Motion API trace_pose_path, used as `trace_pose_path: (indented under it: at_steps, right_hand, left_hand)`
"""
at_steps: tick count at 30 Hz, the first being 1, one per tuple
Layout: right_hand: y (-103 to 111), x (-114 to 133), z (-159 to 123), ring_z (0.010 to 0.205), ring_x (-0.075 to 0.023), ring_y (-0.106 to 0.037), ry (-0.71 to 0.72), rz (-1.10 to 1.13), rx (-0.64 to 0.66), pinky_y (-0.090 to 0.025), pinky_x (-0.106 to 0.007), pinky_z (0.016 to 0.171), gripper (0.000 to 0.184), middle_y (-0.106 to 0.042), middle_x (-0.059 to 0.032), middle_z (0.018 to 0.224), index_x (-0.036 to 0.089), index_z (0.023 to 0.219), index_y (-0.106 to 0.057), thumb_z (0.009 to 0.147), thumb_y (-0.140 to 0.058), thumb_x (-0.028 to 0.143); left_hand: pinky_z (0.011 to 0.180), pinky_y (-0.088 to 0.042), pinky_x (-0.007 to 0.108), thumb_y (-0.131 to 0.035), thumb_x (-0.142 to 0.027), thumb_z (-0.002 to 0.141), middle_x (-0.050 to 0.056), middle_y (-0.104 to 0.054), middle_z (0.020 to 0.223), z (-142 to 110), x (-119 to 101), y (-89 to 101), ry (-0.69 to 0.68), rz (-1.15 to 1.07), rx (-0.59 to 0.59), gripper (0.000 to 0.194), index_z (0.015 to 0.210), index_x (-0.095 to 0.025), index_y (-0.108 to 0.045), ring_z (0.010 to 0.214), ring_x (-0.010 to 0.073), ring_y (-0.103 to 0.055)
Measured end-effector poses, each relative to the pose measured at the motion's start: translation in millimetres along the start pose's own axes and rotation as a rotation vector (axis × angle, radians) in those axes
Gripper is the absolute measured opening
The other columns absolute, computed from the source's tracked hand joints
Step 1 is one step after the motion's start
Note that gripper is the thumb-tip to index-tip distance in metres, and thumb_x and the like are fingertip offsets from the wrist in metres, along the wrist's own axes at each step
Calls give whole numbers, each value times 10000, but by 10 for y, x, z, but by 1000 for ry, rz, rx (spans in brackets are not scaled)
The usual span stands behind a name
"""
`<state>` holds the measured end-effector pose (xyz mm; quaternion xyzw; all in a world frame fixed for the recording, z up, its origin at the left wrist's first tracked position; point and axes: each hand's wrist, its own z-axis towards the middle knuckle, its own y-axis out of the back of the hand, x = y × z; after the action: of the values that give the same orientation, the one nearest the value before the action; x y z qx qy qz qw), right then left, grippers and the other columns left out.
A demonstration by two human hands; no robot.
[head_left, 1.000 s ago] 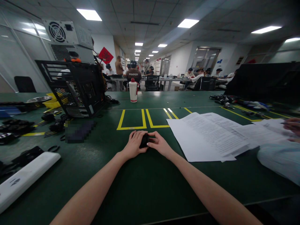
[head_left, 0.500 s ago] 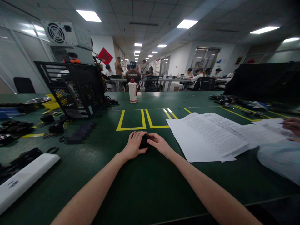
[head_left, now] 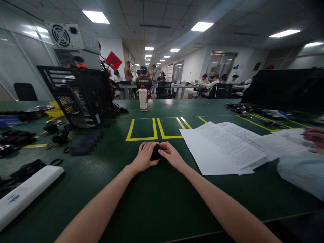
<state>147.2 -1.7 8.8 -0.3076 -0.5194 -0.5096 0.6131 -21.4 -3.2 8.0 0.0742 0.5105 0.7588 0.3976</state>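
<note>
Both my hands rest together on the green table (head_left: 157, 202), just below the yellow taped boxes (head_left: 141, 130). My left hand (head_left: 144, 156) and my right hand (head_left: 171, 154) are closed round a small black object (head_left: 155, 153) held between them. Most of that object is hidden by my fingers, so I cannot make out what it is.
Printed sheets of paper (head_left: 227, 145) lie to the right, by another person's hand (head_left: 315, 135) and pale sleeve (head_left: 301, 173). An open black computer case (head_left: 78, 98) with a power supply (head_left: 73, 42) on top stands at the left. A white bottle (head_left: 143, 98), black parts (head_left: 15, 136) and a white panel (head_left: 27, 190) are nearby.
</note>
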Motion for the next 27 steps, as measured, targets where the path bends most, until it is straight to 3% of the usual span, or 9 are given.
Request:
trace_pose_path:
  at_steps: [4, 10, 15, 20, 27]
  right_hand:
    - [25, -32, 12, 945, -166, -517, -78, 2, 16, -394, -368, 862, 275, -540, -37, 985, 198, 964, -502, 718, -547, 314]
    - [6, 1, -43, 926, -160, -540, -11, 96, 98, -427, -336, 826, 312, -534, -10, 979, 217, 958, -472, 673, -598, 245]
    - [-1, 1, -24, 895, -148, -540, 0, 34, 32, -422, -337, 828, 203, -547, -8, 921, 204, 889, -504, 715, -548, 299]
    - [25, -11, 18, 920, -155, -522, -65, 6, -15, -402, -350, 850, 302, -553, -36, 958, 184, 949, -507, 689, -576, 323]
    - [35, 60, -58, 951, -161, -531, -47, 110, 115, -418, -345, 851, 314, -527, -11, 1009, 210, 953, -477, 667, -605, 228]
  left_hand:
    - [988, -169, 447, -586, -291, 669, 60, -414, 1172, -3, 1, -6, -5, 4, -9, 622, 1197, -234, -264, 1121, 229, -356]
    - [988, -170, 442, -608, -258, 638, 60, -426, 1149, -7, -5, -18, 3, 14, -21, 644, 1188, -232, -274, 1113, 227, -363]
    - [990, -166, 444, -593, -277, 659, 59, -419, 1164, -4, -9, -1, -6, 12, -16, 636, 1199, -236, -260, 1122, 227, -357]
    - [988, -168, 455, -595, -295, 660, 64, -412, 1175, 0, 4, -8, -2, 17, -6, 640, 1202, -231, -259, 1121, 234, -359]
    - [982, -171, 460, -593, -275, 655, 59, -418, 1165, -2, -3, -10, 5, 18, -1, 638, 1200, -238, -262, 1111, 235, -368]
